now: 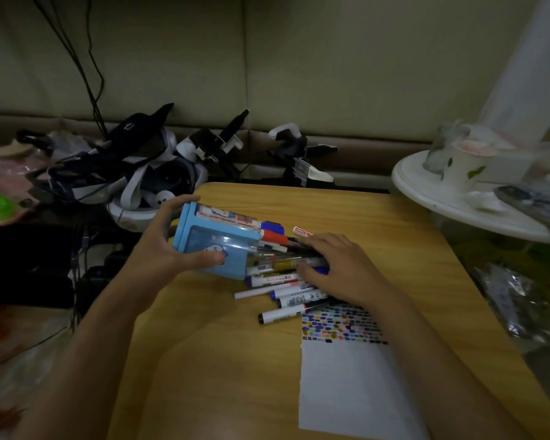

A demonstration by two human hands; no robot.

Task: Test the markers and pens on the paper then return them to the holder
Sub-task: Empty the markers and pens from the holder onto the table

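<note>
From the head view, your left hand point(172, 246) gripped the tipped blue plastic holder point(213, 246); your right hand point(337, 265), at its three o'clock, lay flat, fingers straight, over spilling markers point(286, 300). The paper point(346, 376), at five o'clock on the wood-grain desk point(219, 360), bore rows of colour dabs; returning looked unfinished.

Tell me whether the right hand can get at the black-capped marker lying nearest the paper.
Probably yes. The black-capped marker lies bare on the table just below the right hand, with nothing over it.
</note>
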